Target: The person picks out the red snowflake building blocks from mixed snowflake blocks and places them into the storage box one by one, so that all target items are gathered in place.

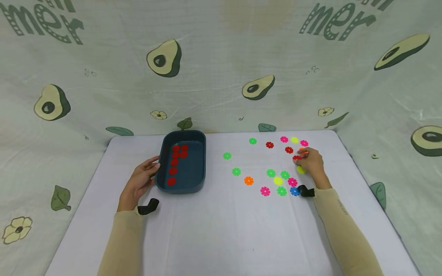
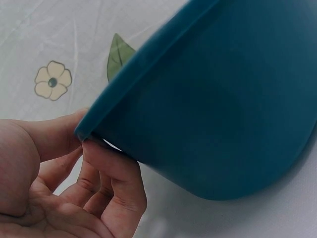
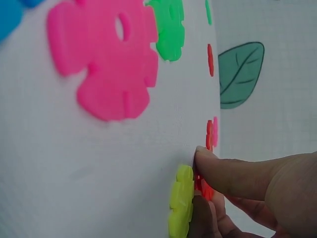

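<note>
A dark blue tray stands at the left of the table with several red snowflake discs inside. My left hand pinches its left rim between thumb and fingers; in the left wrist view the tray's wall fills much of the picture. At the right, my right hand has thumb and fingers on a red snowflake disc, partly hidden by the fingers. In the right wrist view this disc shows behind the thumb. A yellow disc lies close by, and an orange disc is half covered.
Loose discs lie about the right half: green, orange, pink, blue, yellow and two more red ones. An avocado-print cloth hangs behind the white table.
</note>
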Available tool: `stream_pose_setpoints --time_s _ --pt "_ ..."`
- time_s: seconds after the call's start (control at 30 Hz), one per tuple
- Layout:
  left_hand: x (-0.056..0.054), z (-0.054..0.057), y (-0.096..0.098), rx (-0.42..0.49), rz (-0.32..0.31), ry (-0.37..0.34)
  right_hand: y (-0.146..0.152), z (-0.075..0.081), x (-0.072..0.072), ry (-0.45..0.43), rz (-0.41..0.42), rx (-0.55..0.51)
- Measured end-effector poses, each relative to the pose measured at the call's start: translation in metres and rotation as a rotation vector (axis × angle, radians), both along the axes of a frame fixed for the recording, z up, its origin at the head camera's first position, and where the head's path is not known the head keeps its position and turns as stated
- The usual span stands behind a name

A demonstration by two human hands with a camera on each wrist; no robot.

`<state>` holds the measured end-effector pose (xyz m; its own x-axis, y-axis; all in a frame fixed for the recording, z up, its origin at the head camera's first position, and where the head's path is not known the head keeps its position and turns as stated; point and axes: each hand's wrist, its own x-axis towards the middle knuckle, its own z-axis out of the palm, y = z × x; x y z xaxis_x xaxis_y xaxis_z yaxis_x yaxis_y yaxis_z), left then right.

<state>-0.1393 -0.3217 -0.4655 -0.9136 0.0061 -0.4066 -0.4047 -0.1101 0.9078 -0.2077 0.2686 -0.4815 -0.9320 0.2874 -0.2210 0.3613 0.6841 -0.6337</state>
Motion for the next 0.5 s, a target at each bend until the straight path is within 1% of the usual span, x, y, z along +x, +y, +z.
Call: stream_pose_setpoints --time_s 0.1,0.33,0.5 --pt "0.0002 0.0000 -0.0007 0.006 0.002 0.001 -0.0013 0.0009 0.0001 -0.006 0.008 -0.007" --pt "-0.0002 -0.0005 -0.0002 -0.005 0.000 0.005 -0.0040 0.0023 0.0026 0.017 0.036 -0.017" --pt "0.0002 0.0000 -0.0007 0.006 0.002 0.008 -0.0079 0.0056 0.0054 0.031 0.055 -0.031"
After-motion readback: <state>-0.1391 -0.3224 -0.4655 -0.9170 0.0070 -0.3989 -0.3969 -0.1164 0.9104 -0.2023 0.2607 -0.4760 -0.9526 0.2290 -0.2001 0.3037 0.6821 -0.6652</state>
